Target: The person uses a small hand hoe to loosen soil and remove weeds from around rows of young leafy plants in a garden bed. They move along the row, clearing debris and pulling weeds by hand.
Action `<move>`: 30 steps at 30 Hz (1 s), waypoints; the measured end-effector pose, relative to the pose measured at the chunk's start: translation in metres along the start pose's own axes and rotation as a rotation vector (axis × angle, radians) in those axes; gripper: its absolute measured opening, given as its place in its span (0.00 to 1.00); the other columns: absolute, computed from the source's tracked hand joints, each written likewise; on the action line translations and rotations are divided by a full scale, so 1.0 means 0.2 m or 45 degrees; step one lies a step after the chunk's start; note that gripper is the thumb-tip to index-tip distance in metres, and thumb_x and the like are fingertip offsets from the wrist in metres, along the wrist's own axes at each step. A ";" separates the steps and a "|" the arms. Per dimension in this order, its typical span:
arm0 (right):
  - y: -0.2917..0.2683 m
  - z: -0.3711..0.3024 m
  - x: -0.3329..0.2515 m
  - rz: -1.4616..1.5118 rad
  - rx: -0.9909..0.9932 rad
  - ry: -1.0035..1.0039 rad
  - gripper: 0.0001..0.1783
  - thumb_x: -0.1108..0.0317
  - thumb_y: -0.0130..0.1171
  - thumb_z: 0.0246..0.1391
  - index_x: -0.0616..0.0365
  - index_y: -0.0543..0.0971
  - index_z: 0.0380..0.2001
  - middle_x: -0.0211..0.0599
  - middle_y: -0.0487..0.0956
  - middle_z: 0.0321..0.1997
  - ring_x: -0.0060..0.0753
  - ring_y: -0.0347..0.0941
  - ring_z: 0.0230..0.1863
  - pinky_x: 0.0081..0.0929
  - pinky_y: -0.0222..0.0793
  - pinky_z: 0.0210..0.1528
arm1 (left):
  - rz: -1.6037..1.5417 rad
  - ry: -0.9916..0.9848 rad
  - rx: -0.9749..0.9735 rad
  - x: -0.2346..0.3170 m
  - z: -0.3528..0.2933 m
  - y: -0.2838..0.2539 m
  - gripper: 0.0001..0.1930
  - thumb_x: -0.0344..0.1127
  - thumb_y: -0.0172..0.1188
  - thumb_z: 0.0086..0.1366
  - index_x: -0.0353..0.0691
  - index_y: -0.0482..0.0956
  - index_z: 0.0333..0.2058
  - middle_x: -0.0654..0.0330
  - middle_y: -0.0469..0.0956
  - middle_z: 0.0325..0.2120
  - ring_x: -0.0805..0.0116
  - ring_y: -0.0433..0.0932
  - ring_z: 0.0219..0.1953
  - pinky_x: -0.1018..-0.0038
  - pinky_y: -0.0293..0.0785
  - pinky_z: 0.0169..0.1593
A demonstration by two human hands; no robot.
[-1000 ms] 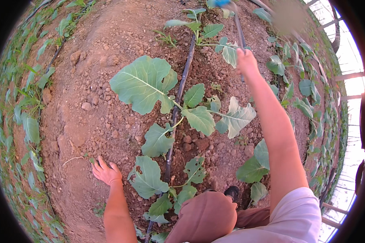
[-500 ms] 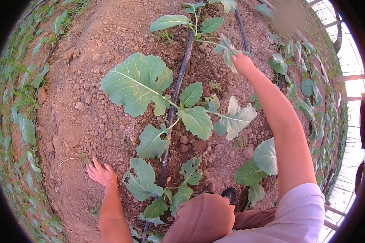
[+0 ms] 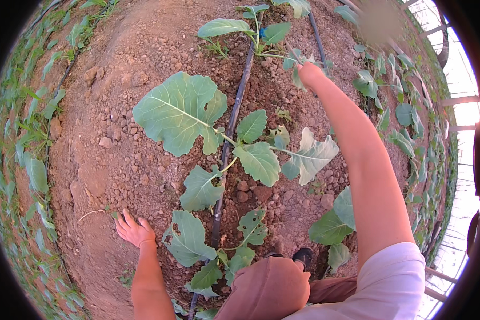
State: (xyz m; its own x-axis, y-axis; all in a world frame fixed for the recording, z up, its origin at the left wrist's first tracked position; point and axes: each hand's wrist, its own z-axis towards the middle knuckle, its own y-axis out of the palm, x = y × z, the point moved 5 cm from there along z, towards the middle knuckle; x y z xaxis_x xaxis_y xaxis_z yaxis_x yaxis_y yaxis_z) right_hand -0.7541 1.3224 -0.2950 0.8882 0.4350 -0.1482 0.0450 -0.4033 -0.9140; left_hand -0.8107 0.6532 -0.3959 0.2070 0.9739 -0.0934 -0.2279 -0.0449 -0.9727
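Observation:
My left hand rests on the bare soil with its fingers spread, holding nothing. Stretched far forward, my right hand is closed around a thin, stick-like tool; its far end is too small to make out. Close by the tool stands the far leafy plant, a small blue spot showing behind its stem. Between my arms grows a larger leafy plant with broad, pale-veined leaves. Nearest my knee is another leafy plant, its leaves full of holes.
A black drip hose runs lengthwise under the plants, and a second hose lies at the far right. Dense greenery lines the left side. More leafy plants grow beside my right arm. My bent knee is at the near edge.
My right hand has shifted slightly left and nearer with the tool. A blue spot now shows behind the far plant's stem. My left hand stays in place on the soil.

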 end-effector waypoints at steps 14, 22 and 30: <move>-0.04 0.53 -0.11 0.214 0.187 0.035 0.18 0.64 0.49 0.54 0.69 0.70 0.42 0.47 0.80 0.23 0.41 0.79 0.22 0.33 0.74 0.25 | 0.014 -0.031 -0.045 -0.02 0.00 -0.02 0.32 0.37 0.54 0.51 0.44 0.63 0.58 0.51 0.59 0.59 0.48 0.54 0.62 0.50 0.46 0.64; 0.17 0.41 -0.14 -0.719 -0.340 -0.379 0.20 0.65 0.50 0.55 0.69 0.68 0.46 0.46 0.78 0.20 0.37 0.77 0.19 0.32 0.72 0.22 | 0.034 -0.031 -0.060 -0.04 0.00 -0.01 0.32 0.37 0.54 0.51 0.44 0.62 0.58 0.51 0.59 0.60 0.48 0.53 0.62 0.51 0.46 0.64; -0.12 0.02 0.13 0.073 0.090 -0.134 0.19 0.60 0.48 0.58 0.65 0.66 0.44 0.49 0.77 0.27 0.44 0.74 0.17 0.41 0.72 0.27 | 0.003 -0.022 -0.074 0.00 0.01 -0.02 0.32 0.38 0.54 0.52 0.44 0.62 0.59 0.51 0.58 0.60 0.48 0.53 0.62 0.50 0.46 0.64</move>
State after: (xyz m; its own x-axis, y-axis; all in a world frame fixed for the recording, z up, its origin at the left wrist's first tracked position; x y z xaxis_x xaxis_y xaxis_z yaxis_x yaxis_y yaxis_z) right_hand -0.7340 1.3467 -0.2785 0.8352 0.4966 -0.2361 -0.0400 -0.3734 -0.9268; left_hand -0.8116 0.6533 -0.3923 0.1900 0.9774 -0.0928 -0.1730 -0.0597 -0.9831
